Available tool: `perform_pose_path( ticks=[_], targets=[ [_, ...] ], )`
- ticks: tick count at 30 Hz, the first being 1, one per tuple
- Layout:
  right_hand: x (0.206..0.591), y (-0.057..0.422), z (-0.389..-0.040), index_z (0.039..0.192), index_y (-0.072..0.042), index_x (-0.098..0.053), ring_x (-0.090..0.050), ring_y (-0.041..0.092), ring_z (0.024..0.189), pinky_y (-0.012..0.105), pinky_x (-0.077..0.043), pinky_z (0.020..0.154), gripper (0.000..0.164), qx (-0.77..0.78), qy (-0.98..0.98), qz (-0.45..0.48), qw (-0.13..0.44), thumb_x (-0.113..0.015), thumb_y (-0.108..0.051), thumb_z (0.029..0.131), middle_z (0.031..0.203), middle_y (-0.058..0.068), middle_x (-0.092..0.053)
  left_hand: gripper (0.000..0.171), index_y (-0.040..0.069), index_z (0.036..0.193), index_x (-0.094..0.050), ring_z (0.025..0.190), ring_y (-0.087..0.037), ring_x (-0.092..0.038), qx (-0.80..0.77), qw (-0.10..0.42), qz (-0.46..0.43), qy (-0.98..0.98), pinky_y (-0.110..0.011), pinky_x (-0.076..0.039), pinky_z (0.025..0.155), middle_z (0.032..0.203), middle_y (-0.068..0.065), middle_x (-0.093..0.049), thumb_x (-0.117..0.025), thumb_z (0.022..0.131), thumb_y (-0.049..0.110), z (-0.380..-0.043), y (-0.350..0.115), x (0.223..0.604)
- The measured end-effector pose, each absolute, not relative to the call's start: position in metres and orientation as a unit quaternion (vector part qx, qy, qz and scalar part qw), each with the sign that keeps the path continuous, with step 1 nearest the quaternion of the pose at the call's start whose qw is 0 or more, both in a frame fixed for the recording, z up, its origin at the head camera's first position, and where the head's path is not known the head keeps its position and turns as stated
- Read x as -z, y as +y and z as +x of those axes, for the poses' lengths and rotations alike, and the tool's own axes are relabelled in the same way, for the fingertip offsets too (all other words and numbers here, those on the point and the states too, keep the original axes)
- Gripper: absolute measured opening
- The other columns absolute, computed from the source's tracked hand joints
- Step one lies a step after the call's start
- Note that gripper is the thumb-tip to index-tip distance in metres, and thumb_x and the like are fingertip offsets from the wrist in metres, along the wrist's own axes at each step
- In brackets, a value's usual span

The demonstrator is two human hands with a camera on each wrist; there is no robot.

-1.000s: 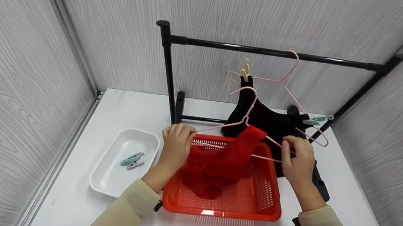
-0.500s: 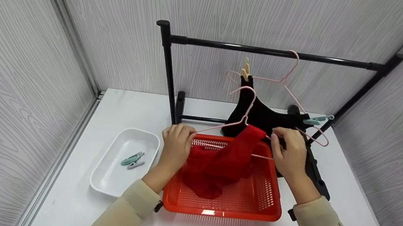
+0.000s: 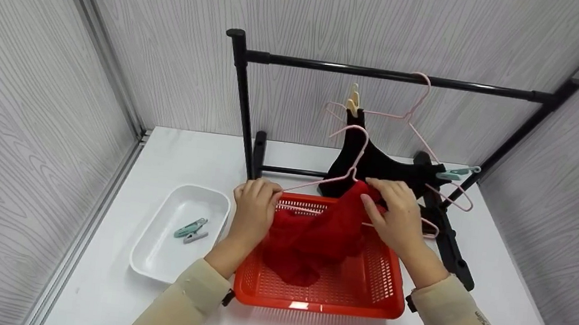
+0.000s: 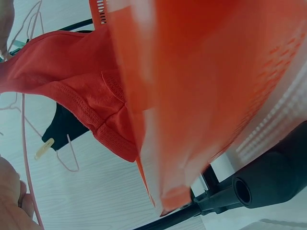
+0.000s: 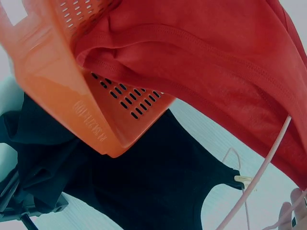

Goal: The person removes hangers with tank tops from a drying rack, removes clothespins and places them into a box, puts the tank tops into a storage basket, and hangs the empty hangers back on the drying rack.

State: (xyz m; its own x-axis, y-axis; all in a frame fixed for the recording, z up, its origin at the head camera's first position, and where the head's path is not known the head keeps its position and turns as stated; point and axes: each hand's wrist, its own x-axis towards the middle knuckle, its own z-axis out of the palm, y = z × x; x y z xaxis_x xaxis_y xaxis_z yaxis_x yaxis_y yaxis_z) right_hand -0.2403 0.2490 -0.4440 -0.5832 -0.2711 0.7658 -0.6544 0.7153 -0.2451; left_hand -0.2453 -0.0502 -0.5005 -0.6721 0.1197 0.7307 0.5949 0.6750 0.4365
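Note:
A red garment [image 3: 313, 243] with stitched hems hangs over a pink wire hanger [image 3: 354, 172], its lower part in the red-orange basket [image 3: 317, 306]. My left hand [image 3: 254, 207] pinches the hanger's left end. At the strap of the garment, right of the hanger's neck, my right hand [image 3: 397, 214] grips the cloth between thumb and fingers. The hanger's right end shows free behind that wrist. In the right wrist view the red cloth [image 5: 201, 62] fills the top, with the hanger's bar [image 5: 261, 167] crossing below it.
Behind stands a black rack [image 3: 321, 65]. From its bar hangs another pink hanger [image 3: 421, 141] with a black garment [image 3: 375, 163], clipped by a yellow peg [image 3: 352, 103] and a teal peg [image 3: 458, 174]. A white tray [image 3: 156, 251] at left holds a teal and a grey peg [image 3: 195, 237].
My right hand has slid left along the hanger from its right end to the red garment's strap, leaving that end bare. The left hand has stayed in place.

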Motion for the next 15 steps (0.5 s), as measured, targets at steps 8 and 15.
perform_pose_path(
  ticks=[8,15],
  targets=[
    [0.4446,0.2477,-0.2399,0.111,-0.006,-0.072,-0.061,0.028,0.092,0.043,-0.046,0.08,0.02,-0.252,-0.852,0.271,0.37,-0.072,-0.006,0.091,0.101,0.007,-0.072,0.007,0.01,0.101,-0.064,0.098,-0.028,-0.056,0.338,0.343,-0.213,-0.85,-0.048,-0.034,0.089,0.099,-0.003,-0.061,-0.06,0.1,0.015,-0.2438,-0.0495,0.5002],
    [0.443,0.2486,-0.2391,0.105,-0.006,-0.074,-0.062,0.028,0.09,0.041,-0.047,0.08,0.017,-0.264,-0.838,0.278,0.389,-0.072,0.0,0.09,0.095,0.008,-0.072,0.006,0.01,0.102,-0.063,0.098,-0.027,-0.056,0.334,0.344,-0.214,-0.851,-0.048,-0.035,0.087,0.098,-0.004,-0.06,-0.06,0.1,0.015,-0.2436,-0.0513,0.5003]
  ],
)
